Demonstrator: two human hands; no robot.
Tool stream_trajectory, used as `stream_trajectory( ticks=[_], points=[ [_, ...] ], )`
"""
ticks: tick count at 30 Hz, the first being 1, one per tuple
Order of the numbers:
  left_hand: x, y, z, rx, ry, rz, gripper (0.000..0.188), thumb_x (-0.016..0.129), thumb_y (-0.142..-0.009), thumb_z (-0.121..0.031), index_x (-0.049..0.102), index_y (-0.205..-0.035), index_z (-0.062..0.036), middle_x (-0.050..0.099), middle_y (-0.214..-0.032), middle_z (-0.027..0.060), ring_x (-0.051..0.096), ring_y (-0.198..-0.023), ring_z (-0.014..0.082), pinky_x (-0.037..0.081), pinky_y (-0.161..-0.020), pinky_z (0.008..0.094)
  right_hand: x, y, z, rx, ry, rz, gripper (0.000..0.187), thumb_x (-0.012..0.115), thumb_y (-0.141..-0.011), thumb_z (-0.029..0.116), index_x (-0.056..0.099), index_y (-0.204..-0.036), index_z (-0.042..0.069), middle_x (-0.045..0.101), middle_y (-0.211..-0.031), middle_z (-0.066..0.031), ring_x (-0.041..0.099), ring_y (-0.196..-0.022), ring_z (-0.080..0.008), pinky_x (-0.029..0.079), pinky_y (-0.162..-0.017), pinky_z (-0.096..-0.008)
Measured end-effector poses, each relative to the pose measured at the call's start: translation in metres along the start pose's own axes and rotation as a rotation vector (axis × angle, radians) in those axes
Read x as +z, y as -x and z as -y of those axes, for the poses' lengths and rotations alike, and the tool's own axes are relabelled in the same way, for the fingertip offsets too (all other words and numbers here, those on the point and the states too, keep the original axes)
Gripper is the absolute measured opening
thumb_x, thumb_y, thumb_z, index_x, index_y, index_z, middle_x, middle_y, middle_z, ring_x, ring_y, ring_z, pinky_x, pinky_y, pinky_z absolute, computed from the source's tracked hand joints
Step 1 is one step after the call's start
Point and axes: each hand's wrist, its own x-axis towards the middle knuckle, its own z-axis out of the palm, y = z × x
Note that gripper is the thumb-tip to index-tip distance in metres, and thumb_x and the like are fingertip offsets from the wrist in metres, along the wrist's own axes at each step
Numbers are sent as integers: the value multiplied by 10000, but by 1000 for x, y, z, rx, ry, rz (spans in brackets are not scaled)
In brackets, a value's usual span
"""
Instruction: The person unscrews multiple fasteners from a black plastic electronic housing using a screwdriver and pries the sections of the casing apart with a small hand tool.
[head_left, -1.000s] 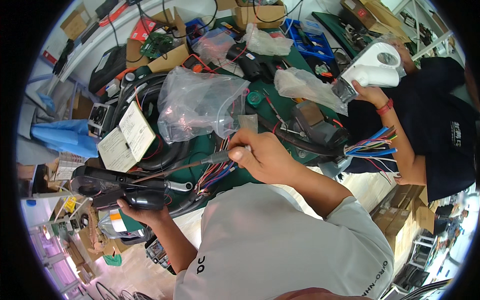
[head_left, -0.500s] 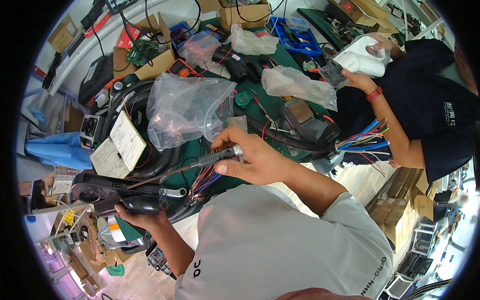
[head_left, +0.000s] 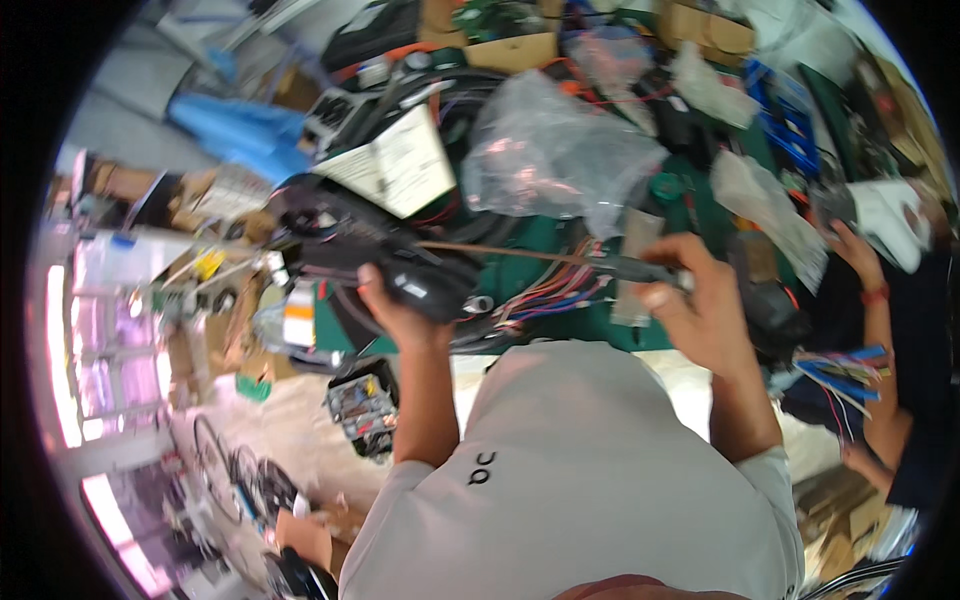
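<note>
My left hand (head_left: pixel 402 318) is closed around a black gun-shaped plastic housing (head_left: pixel 425 283), which looks like a charging gun. My right hand (head_left: pixel 708 312) grips a long screwdriver (head_left: pixel 630 268) by its grey handle. The thin shaft runs leftward to the housing, and its tip meets the housing's right side; blur hides the exact contact point. Under the shaft lies a bundle of coloured wires (head_left: pixel 555 293). An open notebook (head_left: pixel 412 162) lies just beyond the housing.
A large clear plastic bag (head_left: pixel 545 150) lies on the green table (head_left: pixel 590 325). Thick black cables (head_left: pixel 470 90) coil behind the notebook. At right, another person's hand (head_left: pixel 858 258) holds a white plastic housing (head_left: pixel 885 225). A toolbox (head_left: pixel 362 408) stands on the floor at left.
My view has swung left and is blurred. Both hands appear further right in the picture. The screwdriver still reaches the housing, its shaft now closer to level.
</note>
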Motion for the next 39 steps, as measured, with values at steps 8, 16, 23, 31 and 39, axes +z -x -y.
stream_trajectory(
  ticks=[8,16,23,31,39],
  points=[
    [0,2,-5,8,-10,78,699,481,-836,-585,462,-1271,-37,591,-1109,173,577,-1045,342,490,-885,446,13,3,6,-43,-283,-98,325,688,-838,251,531,-941,-15,576,-751,-82,572,-706,-102,423,-582,-238],
    [3,5,-8,12,-11,76,698,506,-821,-588,466,-1253,-41,594,-1073,153,588,-1018,332,507,-856,439,-11,3,0,100,-60,178,440,707,-827,295,505,-1065,-15,593,-796,-77,558,-705,-100,441,-623,-238],
    [8,5,-8,19,-52,53,683,469,-835,-587,463,-1270,-60,587,-1089,149,588,-1013,350,517,-830,453,-6,0,11,-11,-33,95,305,716,-811,178,527,-969,-3,567,-748,-53,503,-648,-87,410,-586,-229],
    [13,7,-7,12,-1,86,662,461,-847,-576,454,-1277,-73,586,-1094,146,590,-999,348,504,-846,452,11,2,15,-56,-246,-106,333,743,-797,231,542,-923,-3,578,-734,-62,510,-614,-102,422,-567,-247],
    [10,8,-8,18,-5,90,656,465,-846,-575,453,-1277,-80,590,-1090,145,592,-994,347,507,-834,468,-6,8,15,-63,-71,91,283,718,-774,62,510,-957,4,594,-843,-84,547,-660,-103,447,-607,-237]
  ],
)
